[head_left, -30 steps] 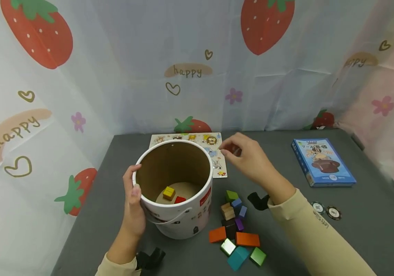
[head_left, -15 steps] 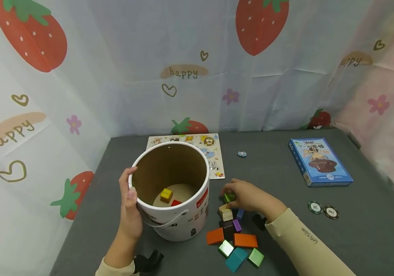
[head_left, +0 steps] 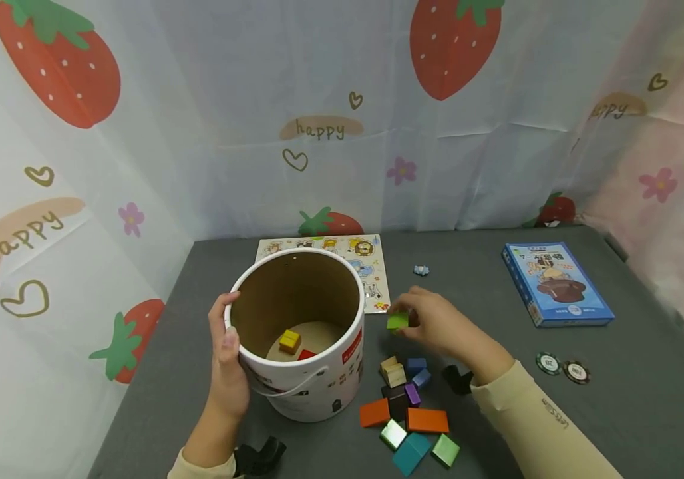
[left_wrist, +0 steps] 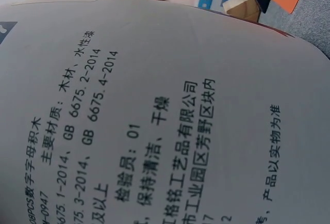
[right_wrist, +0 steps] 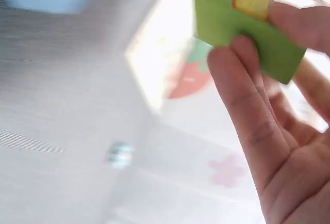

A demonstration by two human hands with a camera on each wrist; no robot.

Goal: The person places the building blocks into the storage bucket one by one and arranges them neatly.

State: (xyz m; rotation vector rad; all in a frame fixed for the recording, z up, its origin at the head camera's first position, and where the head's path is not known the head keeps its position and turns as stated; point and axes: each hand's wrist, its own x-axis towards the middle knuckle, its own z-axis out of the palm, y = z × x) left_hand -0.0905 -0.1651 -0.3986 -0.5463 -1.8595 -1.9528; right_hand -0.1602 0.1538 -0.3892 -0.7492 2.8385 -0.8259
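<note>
My left hand grips the rim of a white bucket on its left side, thumb outside. Inside lie a yellow block and a red block, partly hidden by the rim. Right of the bucket, my right hand pinches a green block between thumb and fingers, raised off the table. The right wrist view shows a yellow patch on this green block. Below the hand lies a group of blocks, among them an orange block, a teal block and a plain wooden block.
Behind the bucket lies an animal puzzle board, partly covered by it. A small blue-and-white piece is right of the board. Farther right are a blue box and two round chips. A printed curtain closes off the back.
My right hand has come down from beside the puzzle board to the blocks, pinched the green block and lifted it. The small blue-and-white piece is uncovered. My left hand stays on the rim.
</note>
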